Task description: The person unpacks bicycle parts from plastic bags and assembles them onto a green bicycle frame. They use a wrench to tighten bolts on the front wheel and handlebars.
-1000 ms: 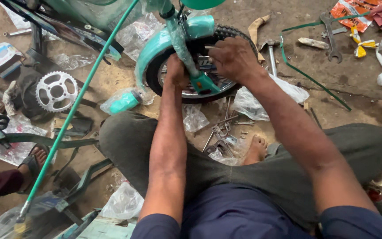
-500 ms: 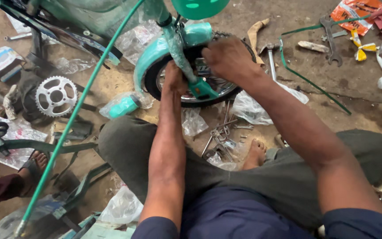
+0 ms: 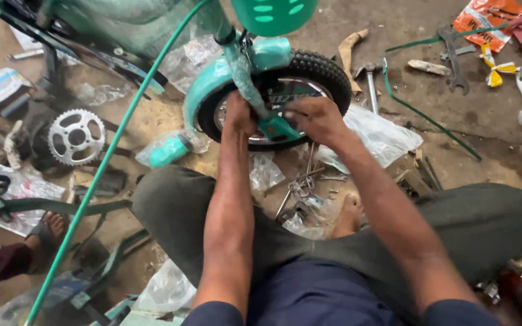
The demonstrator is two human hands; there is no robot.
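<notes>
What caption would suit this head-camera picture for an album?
Seated on the workshop floor, left hand and right hand work at the fork end of a small teal bicycle's front wheel.

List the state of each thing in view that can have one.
Left hand: closed around the fork leg, at the wheel's hub.
Right hand: closed at the fork's lower end.
Wheel: upright in the fork, tyre on.
Fork: wrapped in clear plastic.
Sprocket: loose, off any bicycle, lying on the ground.
Hammer: lying flat, unheld.
Spanner: lying flat, unheld.
</notes>
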